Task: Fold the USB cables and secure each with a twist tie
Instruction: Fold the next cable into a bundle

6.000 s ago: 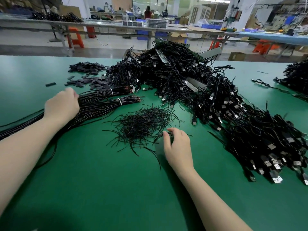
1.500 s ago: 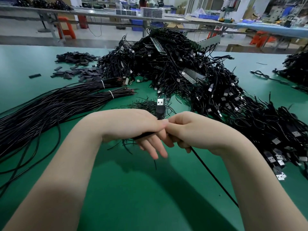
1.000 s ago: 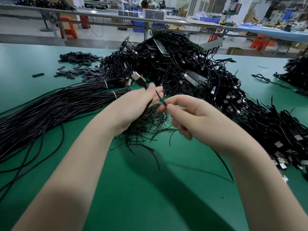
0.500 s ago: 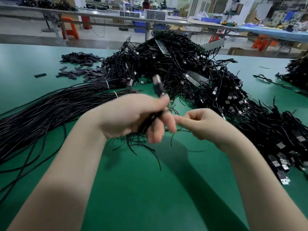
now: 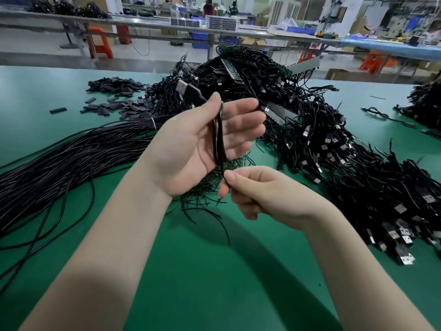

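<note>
Above the green tabletop [image 5: 214, 271] at frame centre, we are pinching the folded USB cable [image 5: 218, 137] under our left hand's [image 5: 191, 144] thumb while our right hand [image 5: 262, 194] is pinching its lower strand.

Left hand [image 5: 191, 142] raised palm-up, thumb pinning folded USB cable [image 5: 218, 139], plug [image 5: 188, 90] sticking out top; right hand [image 5: 262, 192] pinches cable's lower end; twist tie heap [image 5: 205, 187] beneath on green worktop [image 5: 214, 283], cable pile [image 5: 334, 144] behind
</note>
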`<state>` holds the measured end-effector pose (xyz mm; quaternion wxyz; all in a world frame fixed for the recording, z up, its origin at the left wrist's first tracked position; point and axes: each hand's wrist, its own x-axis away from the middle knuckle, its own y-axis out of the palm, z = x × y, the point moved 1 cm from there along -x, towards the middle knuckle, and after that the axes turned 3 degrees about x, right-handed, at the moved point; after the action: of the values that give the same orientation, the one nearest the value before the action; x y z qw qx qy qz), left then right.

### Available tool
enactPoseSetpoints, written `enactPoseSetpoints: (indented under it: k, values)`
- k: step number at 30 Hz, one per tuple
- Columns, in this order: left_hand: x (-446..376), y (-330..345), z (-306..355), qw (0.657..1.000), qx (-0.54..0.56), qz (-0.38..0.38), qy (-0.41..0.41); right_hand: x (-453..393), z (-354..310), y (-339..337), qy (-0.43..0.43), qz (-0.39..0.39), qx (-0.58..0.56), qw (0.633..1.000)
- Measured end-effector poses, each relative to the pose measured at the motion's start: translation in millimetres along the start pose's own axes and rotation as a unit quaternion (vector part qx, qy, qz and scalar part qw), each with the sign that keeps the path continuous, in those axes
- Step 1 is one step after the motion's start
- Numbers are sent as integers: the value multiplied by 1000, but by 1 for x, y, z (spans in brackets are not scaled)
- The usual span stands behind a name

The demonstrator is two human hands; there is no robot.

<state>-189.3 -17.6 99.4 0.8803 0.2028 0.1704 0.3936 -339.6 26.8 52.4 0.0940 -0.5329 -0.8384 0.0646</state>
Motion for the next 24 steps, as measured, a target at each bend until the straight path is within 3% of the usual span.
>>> enactPoseSetpoints:
  k: [3,6,8,10,15,20,24]
  values:
    - [3,3,2,1000,-13,-2,-11,-5,10,-12,17,101,40,994]
    - [5,3,8,998,38,-50,-30,-5,17,-27,25,220,22,975]
    - [5,2,11,998,35,-57,-20,-3,16,-32,18,260,36,965]
    - [3,1,8,999,-35,-28,14,0,8,-31,-16,255,36,966]
    - [-2,11,-15,984,-177,20,28,-1,-12,-5,-107,147,22,983]
    - [-5,8,-22,992,-125,19,-5,1,-16,-2,-122,157,22,980]
    - [-7,6,-27,989,-144,19,-15,-3,-11,-3,-112,172,36,978]
